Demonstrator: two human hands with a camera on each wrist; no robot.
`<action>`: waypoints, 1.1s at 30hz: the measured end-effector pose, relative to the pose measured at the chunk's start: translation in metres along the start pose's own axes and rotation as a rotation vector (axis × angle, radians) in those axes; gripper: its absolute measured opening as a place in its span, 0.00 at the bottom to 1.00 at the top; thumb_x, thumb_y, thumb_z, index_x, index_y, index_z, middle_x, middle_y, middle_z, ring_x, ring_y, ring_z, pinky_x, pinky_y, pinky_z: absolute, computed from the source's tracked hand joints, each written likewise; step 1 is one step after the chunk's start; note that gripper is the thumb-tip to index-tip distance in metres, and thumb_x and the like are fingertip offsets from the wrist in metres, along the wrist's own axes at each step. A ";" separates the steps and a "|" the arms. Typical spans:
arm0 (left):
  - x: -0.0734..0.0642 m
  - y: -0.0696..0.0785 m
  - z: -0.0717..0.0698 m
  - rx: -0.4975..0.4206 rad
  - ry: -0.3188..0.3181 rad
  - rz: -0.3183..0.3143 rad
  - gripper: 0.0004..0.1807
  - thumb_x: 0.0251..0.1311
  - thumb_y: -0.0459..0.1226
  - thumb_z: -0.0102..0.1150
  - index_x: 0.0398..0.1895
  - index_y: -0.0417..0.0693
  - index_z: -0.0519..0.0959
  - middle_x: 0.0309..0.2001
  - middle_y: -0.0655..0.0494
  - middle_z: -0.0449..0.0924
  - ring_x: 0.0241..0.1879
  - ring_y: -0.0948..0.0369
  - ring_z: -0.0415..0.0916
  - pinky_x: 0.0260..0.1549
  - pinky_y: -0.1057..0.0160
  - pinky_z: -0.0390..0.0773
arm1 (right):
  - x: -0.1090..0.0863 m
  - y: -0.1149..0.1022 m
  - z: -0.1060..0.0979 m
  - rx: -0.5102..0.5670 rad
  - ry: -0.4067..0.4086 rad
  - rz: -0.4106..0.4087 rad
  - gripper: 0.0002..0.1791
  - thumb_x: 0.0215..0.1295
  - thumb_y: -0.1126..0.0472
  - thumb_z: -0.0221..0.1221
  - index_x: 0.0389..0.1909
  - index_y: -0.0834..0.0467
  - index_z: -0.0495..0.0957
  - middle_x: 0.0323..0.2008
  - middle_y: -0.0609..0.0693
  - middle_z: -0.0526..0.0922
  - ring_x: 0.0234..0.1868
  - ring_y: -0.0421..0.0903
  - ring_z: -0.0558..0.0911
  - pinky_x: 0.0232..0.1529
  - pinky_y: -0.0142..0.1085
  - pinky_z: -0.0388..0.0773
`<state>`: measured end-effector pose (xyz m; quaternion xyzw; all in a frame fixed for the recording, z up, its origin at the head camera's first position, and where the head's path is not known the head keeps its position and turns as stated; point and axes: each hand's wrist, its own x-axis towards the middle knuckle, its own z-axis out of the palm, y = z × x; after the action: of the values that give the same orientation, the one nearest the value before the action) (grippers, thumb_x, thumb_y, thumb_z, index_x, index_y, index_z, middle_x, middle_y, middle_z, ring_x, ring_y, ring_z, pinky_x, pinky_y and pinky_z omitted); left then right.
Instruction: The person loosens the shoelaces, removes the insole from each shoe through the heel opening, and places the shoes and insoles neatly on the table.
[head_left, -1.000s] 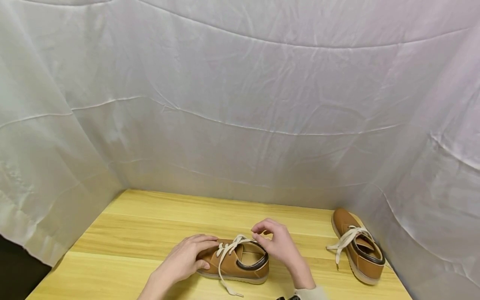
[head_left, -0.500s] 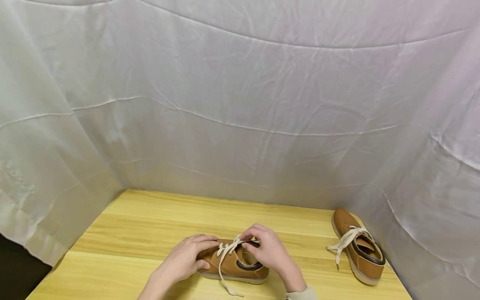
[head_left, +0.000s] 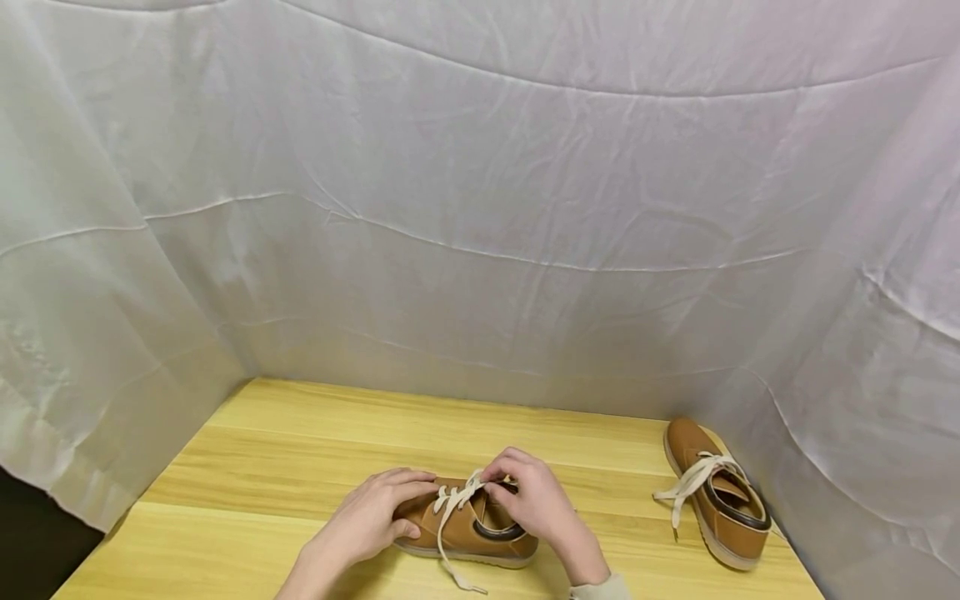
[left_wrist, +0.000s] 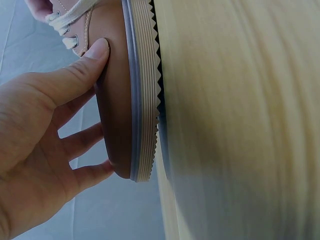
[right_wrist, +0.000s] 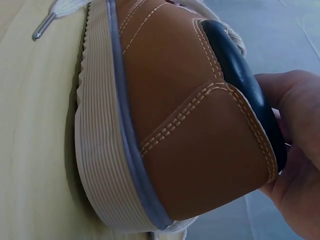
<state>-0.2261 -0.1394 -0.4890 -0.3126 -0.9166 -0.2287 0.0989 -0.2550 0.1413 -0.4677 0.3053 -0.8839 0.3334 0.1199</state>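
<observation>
Grey cloth point(head_left: 480, 233) hangs round three sides of a pale wooden surface point(head_left: 315, 450), meeting its far edge. A second ago the right hand point(head_left: 536, 500) was raised at the far rim of the shoe's opening; it has since come left and lower, over that opening, and hardly differs from half a second ago. The left hand point(head_left: 375, 512) and the brown shoe point(head_left: 472, 546) keep their places. Bare wood stretches leftward from the left hand and back towards the cloth; the second shoe point(head_left: 716, 523) lies well to the right, just beside the side cloth.

Sole down near the front, the brown shoe points its toe left, between both hands. The left fingers grasp the toe, thumb on the near side. The right fingers bend at the tongue and upper laces; I cannot tell what, if anything, they pinch. One lace end point(head_left: 441, 542) trails down the near side onto the wood.
</observation>
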 end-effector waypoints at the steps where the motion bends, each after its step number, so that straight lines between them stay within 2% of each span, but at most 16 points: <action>1: 0.000 0.000 0.000 0.001 0.001 -0.001 0.34 0.52 0.43 0.77 0.66 0.55 0.81 0.67 0.59 0.79 0.65 0.50 0.76 0.62 0.39 0.76 | 0.000 0.000 -0.001 0.002 0.001 0.004 0.11 0.62 0.70 0.71 0.36 0.49 0.86 0.38 0.36 0.83 0.40 0.36 0.82 0.47 0.40 0.86; 7: 0.000 0.000 0.000 0.003 0.003 -0.002 0.34 0.52 0.43 0.77 0.66 0.55 0.81 0.67 0.59 0.79 0.65 0.50 0.76 0.61 0.39 0.76 | 0.000 0.006 -0.006 -0.001 0.025 0.025 0.09 0.63 0.68 0.71 0.36 0.50 0.87 0.36 0.36 0.84 0.39 0.37 0.83 0.45 0.41 0.86; 15: -0.002 0.000 0.000 -0.006 -0.011 -0.015 0.35 0.52 0.44 0.77 0.67 0.55 0.80 0.68 0.59 0.78 0.66 0.50 0.75 0.63 0.38 0.75 | -0.003 0.019 -0.018 -0.018 0.155 0.012 0.12 0.58 0.72 0.72 0.34 0.52 0.86 0.33 0.41 0.86 0.35 0.36 0.83 0.38 0.42 0.86; 22: -0.001 -0.001 0.000 -0.013 -0.016 -0.013 0.35 0.52 0.44 0.77 0.67 0.54 0.80 0.68 0.58 0.78 0.66 0.50 0.75 0.64 0.38 0.74 | -0.007 0.032 -0.029 -0.015 0.217 0.118 0.11 0.59 0.72 0.71 0.34 0.51 0.86 0.32 0.44 0.85 0.34 0.37 0.81 0.39 0.40 0.85; 27: -0.001 -0.001 0.000 -0.014 -0.017 -0.011 0.35 0.53 0.44 0.77 0.67 0.54 0.80 0.68 0.58 0.77 0.66 0.50 0.75 0.64 0.38 0.74 | -0.009 0.041 -0.034 -0.038 0.227 0.195 0.11 0.60 0.72 0.71 0.33 0.50 0.86 0.31 0.40 0.83 0.34 0.38 0.82 0.40 0.39 0.85; 33: -0.001 -0.001 0.000 -0.019 -0.017 -0.011 0.35 0.53 0.43 0.76 0.67 0.55 0.80 0.68 0.58 0.77 0.66 0.50 0.75 0.64 0.37 0.74 | -0.012 0.049 -0.036 -0.044 0.221 0.236 0.11 0.59 0.73 0.72 0.32 0.52 0.86 0.31 0.39 0.83 0.34 0.38 0.82 0.39 0.36 0.85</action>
<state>-0.2259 -0.1406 -0.4901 -0.3106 -0.9169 -0.2352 0.0871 -0.2758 0.1992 -0.4706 0.1581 -0.9021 0.3572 0.1833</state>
